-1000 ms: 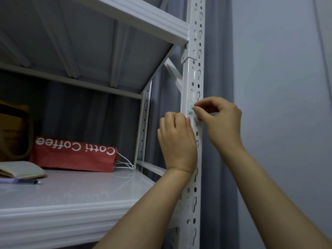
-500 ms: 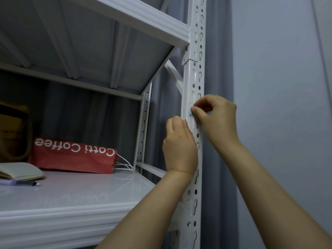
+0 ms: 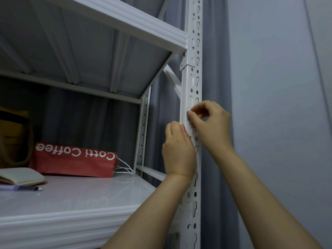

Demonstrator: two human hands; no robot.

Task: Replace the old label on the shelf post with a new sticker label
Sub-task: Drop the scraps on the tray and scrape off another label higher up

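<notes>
White shelf post bears a thin label, likely light and easily torn. The right hand pinches its edge; just below, the left hand is curled, its contents hidden.

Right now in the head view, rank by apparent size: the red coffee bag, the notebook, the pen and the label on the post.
1. red coffee bag
2. notebook, cut off at the frame edge
3. pen, also cut off
4. label, mostly hidden by the right hand, so its rank is unsure
</notes>
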